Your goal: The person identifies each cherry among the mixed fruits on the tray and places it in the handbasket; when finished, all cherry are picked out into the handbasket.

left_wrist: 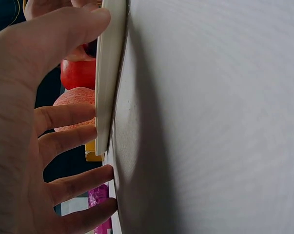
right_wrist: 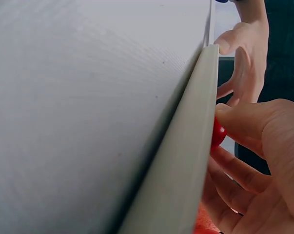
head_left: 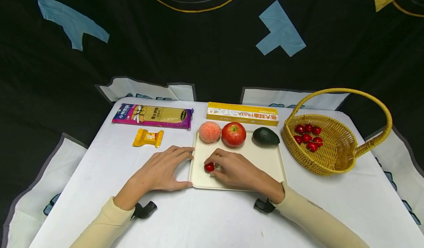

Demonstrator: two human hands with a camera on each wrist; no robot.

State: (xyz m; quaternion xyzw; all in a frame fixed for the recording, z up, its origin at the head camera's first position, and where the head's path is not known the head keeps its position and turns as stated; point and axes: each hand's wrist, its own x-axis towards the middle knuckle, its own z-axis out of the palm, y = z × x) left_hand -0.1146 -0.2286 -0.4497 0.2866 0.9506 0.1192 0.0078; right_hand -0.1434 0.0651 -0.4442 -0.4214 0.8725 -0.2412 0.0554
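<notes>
My right hand [head_left: 233, 169] pinches a red cherry [head_left: 209, 167] between thumb and fingers, low over the left part of a cream tray [head_left: 269, 163]. The right wrist view has the same cherry [right_wrist: 218, 134] at the thumb tip, just above the tray's rim. At the tray's left side my left hand [head_left: 163, 169] is spread, with thumb and fingertips right at the rim. Along the tray's back lie a speckled pink peach [head_left: 209, 131], a red apple [head_left: 233, 134] and a dark green avocado [head_left: 265, 136].
Right of the tray stands a wicker basket [head_left: 338, 159] with a tall handle, holding several cherries [head_left: 307, 128]. Behind the tray lies a yellow pasta box [head_left: 243, 114]. A purple pasta packet [head_left: 154, 115] and a small orange-yellow wrapped snack [head_left: 148, 138] lie at the left.
</notes>
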